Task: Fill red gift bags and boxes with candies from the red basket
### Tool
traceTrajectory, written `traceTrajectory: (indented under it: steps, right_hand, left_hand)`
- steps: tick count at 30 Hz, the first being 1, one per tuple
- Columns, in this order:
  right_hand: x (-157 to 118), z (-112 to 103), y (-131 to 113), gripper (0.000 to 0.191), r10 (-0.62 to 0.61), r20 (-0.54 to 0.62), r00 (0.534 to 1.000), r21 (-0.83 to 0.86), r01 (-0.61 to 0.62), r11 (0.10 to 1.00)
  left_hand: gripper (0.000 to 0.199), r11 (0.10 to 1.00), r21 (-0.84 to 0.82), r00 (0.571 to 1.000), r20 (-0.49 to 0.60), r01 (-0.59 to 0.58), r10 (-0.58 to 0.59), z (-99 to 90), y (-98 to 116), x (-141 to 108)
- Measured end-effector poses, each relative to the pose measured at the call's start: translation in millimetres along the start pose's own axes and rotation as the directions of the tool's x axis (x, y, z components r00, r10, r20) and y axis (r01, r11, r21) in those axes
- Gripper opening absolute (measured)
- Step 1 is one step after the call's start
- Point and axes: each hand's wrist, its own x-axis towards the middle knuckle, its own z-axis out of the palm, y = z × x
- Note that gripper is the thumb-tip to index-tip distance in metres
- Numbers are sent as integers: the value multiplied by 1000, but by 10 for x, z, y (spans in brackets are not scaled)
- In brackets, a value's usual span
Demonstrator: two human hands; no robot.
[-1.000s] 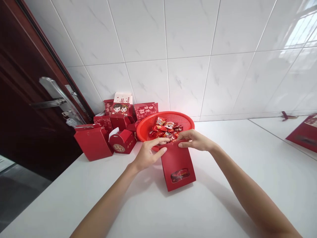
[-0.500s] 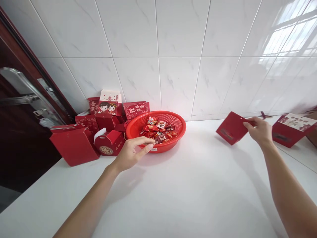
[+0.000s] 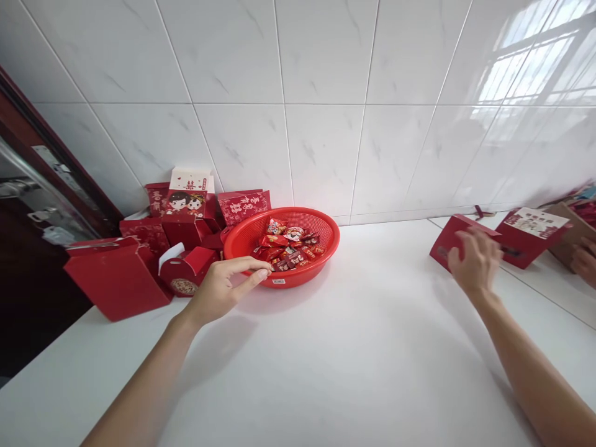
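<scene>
My left hand hovers at the front left of a red plastic basket, thumb and fingers a little apart with nothing seen between them. Wrapped candies in red and brown wrappers lie in the basket. Over on the right, a red paper gift box stands tilted on the white tabletop. My right hand, slightly blurred, is in front of this box with its fingers spread; it covers part of the box, and whether it touches it I cannot tell.
Several red gift boxes cluster left of the basket, by the wall. Another red box with a white flap stands at the right, beside a cardboard carton. Another person's hand shows at the right edge. A door borders the left.
My right hand has let go of the red box, which it held by its top edge, and the box now stands farther right near the other box. The view has shifted right; my left hand keeps its pose.
</scene>
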Motion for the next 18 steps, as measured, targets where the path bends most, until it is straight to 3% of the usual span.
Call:
traceTrajectory:
  steps: [1, 3, 5, 12, 15, 18]
  right_hand:
    - [-52, 61, -55, 36, -47, 131, 990, 24, 45, 999]
    - [-105, 201, -99, 39, -21, 359, 933, 41, 7, 999]
    - [-95, 336, -62, 45, 86, 458, 885, 0, -97, 995]
    - [95, 520, 351, 54, 259, 380, 888, -116, -233, 966]
    - [156, 460, 511, 47, 266, 337, 903, -136, -233, 963]
    - [183, 326, 621, 35, 197, 309, 931, -107, -172, 979]
  left_hand:
    - [40, 1000, 0, 1000, 3, 2, -2, 4, 2, 2]
    - [40, 1000, -2, 1000, 6, 4, -4, 14, 8, 5]
    - [39, 1000, -6, 1000, 8, 6, -6, 21, 15, 7]
    - [38, 1000, 7, 1000, 4, 18, -18, 6, -10, 2]
    - [36, 1000, 4, 1000, 3, 12, -12, -9, -27, 8]
    - [33, 1000, -1, 1000, 20, 4, -4, -28, -6, 9]
